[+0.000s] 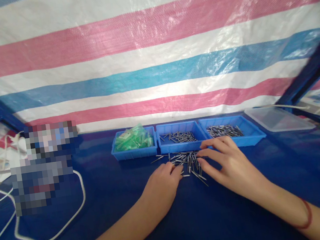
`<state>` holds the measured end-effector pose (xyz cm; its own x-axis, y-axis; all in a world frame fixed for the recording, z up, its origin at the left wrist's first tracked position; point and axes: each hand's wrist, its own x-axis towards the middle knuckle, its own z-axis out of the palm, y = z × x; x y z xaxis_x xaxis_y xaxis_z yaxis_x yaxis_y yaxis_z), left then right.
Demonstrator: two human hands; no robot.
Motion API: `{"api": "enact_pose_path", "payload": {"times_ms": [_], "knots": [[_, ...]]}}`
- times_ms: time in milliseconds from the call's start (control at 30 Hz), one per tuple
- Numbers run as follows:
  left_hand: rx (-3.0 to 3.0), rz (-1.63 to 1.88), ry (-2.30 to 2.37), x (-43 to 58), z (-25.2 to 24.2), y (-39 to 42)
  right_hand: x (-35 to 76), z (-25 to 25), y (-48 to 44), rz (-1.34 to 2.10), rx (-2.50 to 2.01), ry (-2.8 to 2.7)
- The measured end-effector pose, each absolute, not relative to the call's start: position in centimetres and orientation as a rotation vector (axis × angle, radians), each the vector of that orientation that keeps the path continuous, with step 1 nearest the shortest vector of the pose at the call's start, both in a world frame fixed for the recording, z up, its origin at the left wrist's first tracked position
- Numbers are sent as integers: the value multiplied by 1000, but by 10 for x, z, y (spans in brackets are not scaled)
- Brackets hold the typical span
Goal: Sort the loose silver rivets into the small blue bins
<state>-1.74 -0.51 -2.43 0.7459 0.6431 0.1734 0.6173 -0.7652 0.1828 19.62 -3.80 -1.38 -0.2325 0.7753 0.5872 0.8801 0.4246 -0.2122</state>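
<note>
A loose pile of thin metal blind rivets (189, 162) lies on the dark blue tabletop. At the pile's left edge rests my left hand (163, 185), its fingers curled and thumb close to the index finger; whatever it may hold is hidden. My right hand (225, 160) hovers at the right side of the pile, fingers bent and apart, fingertips close to the rivets. Behind the pile, a middle blue bin (178, 148) holds scattered rivets, and a right blue bin (247, 139) holds a denser heap of them.
A left blue bin (135, 153) contains green plastic bags (134, 138). At the far right lies a translucent plastic lid (280, 119). White cables (82, 190) loop over the table's left side, near blurred-out objects (42, 180). A striped plastic sheet (153, 71) hangs behind.
</note>
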Motion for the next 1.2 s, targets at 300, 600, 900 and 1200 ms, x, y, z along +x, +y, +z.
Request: {"api": "enact_pose_path", "payload": {"times_ms": [300, 600, 900, 1200], "knots": [[2667, 626, 918, -14, -10, -11, 181, -13, -46, 170, -1204, -2066], [2251, 914, 891, -12, -8, -12, 172, -11, -49, 464, -1164, -2085], [1724, 956, 954, -5, -17, -10, 172, -15, -48, 547, -1187, -1865], [1754, 881, 958, -6, -11, -10, 170, -14, -48, 564, -1177, -1875]]}}
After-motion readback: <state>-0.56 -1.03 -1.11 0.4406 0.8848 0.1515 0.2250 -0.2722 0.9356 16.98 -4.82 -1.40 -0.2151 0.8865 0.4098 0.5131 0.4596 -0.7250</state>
